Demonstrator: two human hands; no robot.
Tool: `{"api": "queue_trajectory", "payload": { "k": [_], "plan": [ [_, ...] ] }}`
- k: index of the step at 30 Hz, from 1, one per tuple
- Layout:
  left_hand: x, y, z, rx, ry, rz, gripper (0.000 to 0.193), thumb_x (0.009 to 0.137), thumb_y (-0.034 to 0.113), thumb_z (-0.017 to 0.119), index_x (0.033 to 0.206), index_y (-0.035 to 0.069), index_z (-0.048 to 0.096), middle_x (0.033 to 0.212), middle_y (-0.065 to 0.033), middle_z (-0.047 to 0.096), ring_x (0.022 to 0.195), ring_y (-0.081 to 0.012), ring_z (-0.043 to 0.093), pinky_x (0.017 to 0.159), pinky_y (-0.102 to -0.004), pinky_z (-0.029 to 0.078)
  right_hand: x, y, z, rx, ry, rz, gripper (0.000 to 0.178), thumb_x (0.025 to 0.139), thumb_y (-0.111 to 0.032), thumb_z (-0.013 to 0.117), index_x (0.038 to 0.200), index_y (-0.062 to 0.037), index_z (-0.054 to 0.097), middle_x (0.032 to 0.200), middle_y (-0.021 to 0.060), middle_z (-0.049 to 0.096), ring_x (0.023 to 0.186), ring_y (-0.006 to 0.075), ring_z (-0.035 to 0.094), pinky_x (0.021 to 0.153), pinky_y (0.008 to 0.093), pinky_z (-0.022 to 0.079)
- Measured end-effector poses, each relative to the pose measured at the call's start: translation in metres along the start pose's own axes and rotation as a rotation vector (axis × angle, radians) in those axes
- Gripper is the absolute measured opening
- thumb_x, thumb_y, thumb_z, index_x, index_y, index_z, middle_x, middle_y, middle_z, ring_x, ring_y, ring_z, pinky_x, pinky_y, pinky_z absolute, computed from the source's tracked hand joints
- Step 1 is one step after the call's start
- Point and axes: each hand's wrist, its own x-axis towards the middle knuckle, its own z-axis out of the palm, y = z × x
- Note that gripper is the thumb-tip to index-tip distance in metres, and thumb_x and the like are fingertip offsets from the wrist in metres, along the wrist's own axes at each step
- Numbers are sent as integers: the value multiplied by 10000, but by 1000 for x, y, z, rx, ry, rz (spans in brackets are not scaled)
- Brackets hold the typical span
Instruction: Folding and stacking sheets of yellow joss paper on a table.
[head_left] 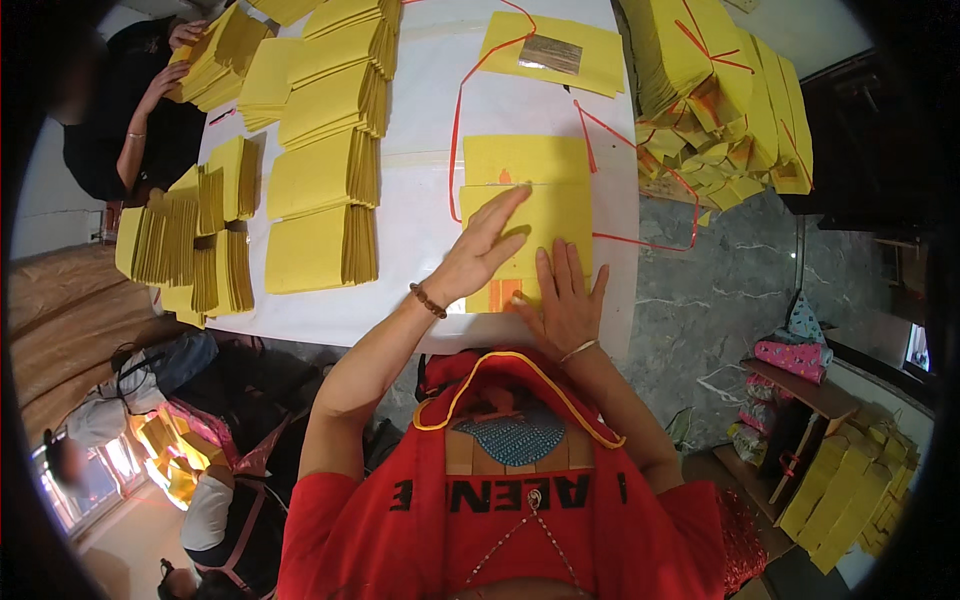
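Observation:
In front of me a stack of yellow paper sheets lies on the white table, with small orange marks printed on it. My left hand rests on its left part, fingers stretched out and thumb apart. Flat on the near right part lies my right hand, fingers spread. Neither hand grips anything. A red string lies on the table left of the stack, and more red string runs out from its right side over the table edge. Whether it passes beneath the stack is hidden.
Fanned yellow paper bundles line the table's left. A yellow sheet with a brown patch lies at the far side. Tied yellow stacks stand beyond the right edge. At the far left a co-worker's hands touch a yellow bundle.

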Motion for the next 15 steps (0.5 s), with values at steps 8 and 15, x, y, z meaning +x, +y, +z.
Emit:
{"api": "queue_trajectory", "payload": {
  "k": [8,15],
  "plan": [
    [-7,3,-12,1116,-212,289,764,710,587,587,1329,179,405,1376,-33,383,1324,-296,237,1060,-538,122,4,2,-7,-30,63,-92,615,839,-522,463,1291,-106,446,1393,200,308,1304,332,276,1017,585,162],
    [-7,-1,-16,1084,-301,239,815,709,602,577,1367,180,344,1429,-57,298,1343,-318,178,1059,-536,76,28,14,-23,175,-99,-86,582,842,-417,511,1289,-54,429,1359,206,348,1287,341,294,1026,533,214]
  ]
}}
